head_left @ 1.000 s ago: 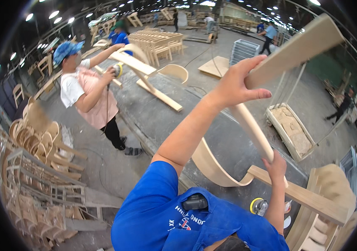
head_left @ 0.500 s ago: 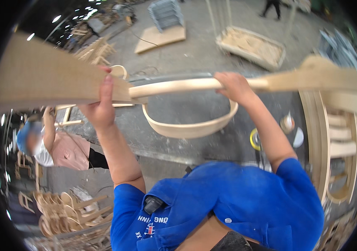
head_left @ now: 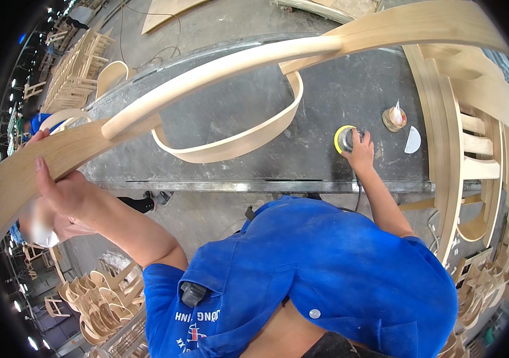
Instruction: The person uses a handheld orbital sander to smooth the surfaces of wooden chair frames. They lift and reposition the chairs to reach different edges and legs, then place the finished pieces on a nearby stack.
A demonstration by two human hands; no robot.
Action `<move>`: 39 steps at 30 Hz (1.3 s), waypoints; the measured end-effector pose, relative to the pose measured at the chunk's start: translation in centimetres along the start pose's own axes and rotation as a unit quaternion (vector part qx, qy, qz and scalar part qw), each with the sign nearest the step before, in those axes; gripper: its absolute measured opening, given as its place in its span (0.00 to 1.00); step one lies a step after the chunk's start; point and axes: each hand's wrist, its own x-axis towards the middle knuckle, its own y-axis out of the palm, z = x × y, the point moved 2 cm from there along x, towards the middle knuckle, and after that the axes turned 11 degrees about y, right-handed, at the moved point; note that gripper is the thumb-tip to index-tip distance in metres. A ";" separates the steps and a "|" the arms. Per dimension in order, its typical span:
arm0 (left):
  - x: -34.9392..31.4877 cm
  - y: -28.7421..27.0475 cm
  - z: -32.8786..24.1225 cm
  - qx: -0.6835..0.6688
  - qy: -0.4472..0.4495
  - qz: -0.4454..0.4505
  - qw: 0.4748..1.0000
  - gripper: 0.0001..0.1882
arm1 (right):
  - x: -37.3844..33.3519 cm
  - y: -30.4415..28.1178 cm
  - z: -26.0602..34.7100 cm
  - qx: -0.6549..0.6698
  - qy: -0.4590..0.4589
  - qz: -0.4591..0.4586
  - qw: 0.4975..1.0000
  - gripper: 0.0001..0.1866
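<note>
A pale wooden furniture frame (head_left: 224, 68), with a long rounded bar between two broad curved ends, rises across the dark worktable. From its underside hangs a thin bent wooden band (head_left: 230, 147), curved like a bow. My left hand (head_left: 66, 190) grips the broad left end, thumb on the near face and fingertips round the far edge. At the right of the table my right hand (head_left: 360, 152) is closed over a round power sander (head_left: 340, 136) with a yellow rim, its cord trailing toward the table's near edge. The palm hides part of the sander.
On the dark table (head_left: 320, 161) stand a small round tub (head_left: 394, 119) and a pale half-disc (head_left: 412, 140). Stacked wooden frames (head_left: 451, 197) line the right side. A co-worker (head_left: 42, 227) is at the left, near a pile of wooden parts (head_left: 102, 304).
My right hand has let go of the wooden bar and moved down onto the sander. The frame has tilted, its left end lower and its right end higher, with my left hand still on it.
</note>
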 end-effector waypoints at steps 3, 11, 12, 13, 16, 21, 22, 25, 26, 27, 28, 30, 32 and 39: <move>0.1 0.0 -0.4 0.005 0.008 0.000 1.000 0.29 | 1.6 2.6 -1.8 0.068 0.057 0.084 0.993 0.46; -0.3 -0.2 -1.3 -0.019 0.030 -0.011 0.999 0.29 | 2.9 -1.0 3.0 0.202 -0.105 0.057 0.972 0.42; -0.3 -0.1 -1.5 -0.022 0.032 -0.008 0.999 0.29 | 2.6 -2.1 4.4 0.231 -0.154 0.053 0.959 0.42; -0.3 -0.1 -1.6 -0.024 0.034 -0.004 0.999 0.29 | 2.7 -3.3 5.9 0.252 -0.186 0.062 0.948 0.42; -0.3 -0.1 -1.9 -0.011 0.033 -0.003 0.999 0.30 | 3.7 -5.8 10.0 0.232 -0.251 0.096 0.935 0.42; -0.6 -0.3 -2.4 -0.016 0.050 0.010 0.999 0.31 | 7.2 -6.0 13.1 0.163 -0.262 0.084 0.948 0.41; -0.7 -0.3 -2.4 -0.017 0.046 0.012 0.999 0.31 | 8.2 -5.9 13.0 0.162 -0.250 0.088 0.951 0.41; -0.8 -0.2 -2.6 -0.024 0.052 0.010 0.998 0.31 | 10.4 -5.5 12.4 0.159 -0.229 0.071 0.958 0.40; -0.8 -0.1 -2.7 -0.019 0.057 0.016 0.998 0.31 | 10.7 -5.5 12.2 0.157 -0.228 0.070 0.958 0.39; -0.8 0.0 -2.7 -0.013 0.062 0.019 0.998 0.31 | 10.8 -5.4 12.2 0.160 -0.235 0.078 0.955 0.39; -0.8 0.2 -2.8 -0.006 0.068 0.021 0.997 0.31 | 10.7 -5.4 12.1 0.157 -0.236 0.086 0.955 0.39; -0.7 0.7 -3.0 0.000 0.070 0.026 0.997 0.31 | 9.8 -5.5 12.3 0.149 -0.239 0.100 0.954 0.39; -0.7 1.2 -3.3 0.000 0.062 0.031 0.998 0.30 | 8.2 -5.5 12.9 0.140 -0.248 0.114 0.952 0.39; -1.0 3.0 -4.8 0.037 0.063 0.012 0.997 0.32 | 3.8 -6.8 15.2 0.136 -0.304 0.162 0.929 0.40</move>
